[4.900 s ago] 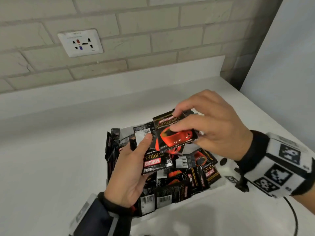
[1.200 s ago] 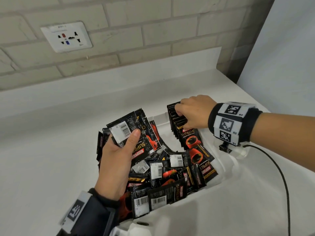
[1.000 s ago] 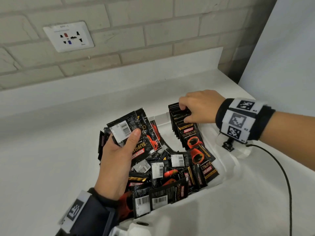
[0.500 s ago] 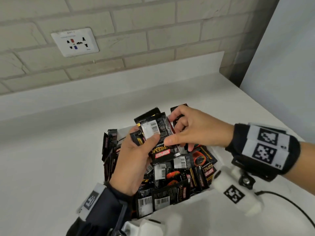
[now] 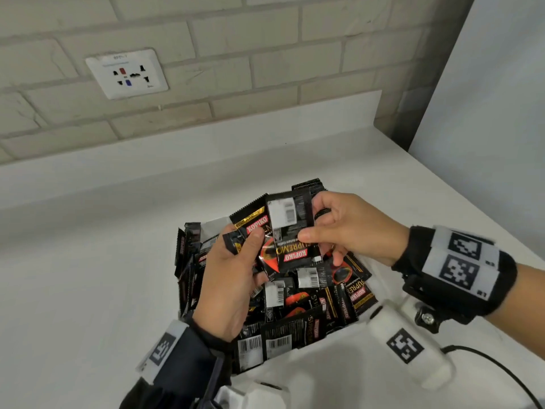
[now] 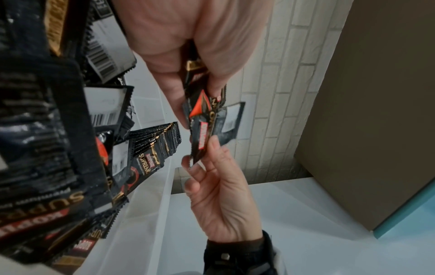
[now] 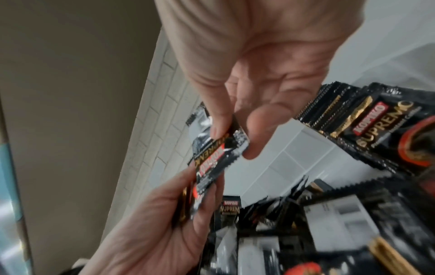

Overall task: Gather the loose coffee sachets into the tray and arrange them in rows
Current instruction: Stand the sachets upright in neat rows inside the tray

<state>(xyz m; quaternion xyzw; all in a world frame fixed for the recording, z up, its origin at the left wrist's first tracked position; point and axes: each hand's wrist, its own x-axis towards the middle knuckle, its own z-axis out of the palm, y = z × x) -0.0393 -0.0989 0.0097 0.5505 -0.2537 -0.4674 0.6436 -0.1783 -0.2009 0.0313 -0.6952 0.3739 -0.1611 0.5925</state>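
1. Over the white tray, both hands meet on a small bunch of coffee sachets, long axis roughly upright, barcode end up and a bit blurry.
2. Front sachet reads "KOPIKO SUPREMO" upside down, black with red and gold.
3. Right hand pinches the front sachet's right edge, thumb in front.
4. Left hand grips the bunch's lower left, thumb on top.
5. Below, loose sachets fill the tray; a neat upright row stands at its far end.
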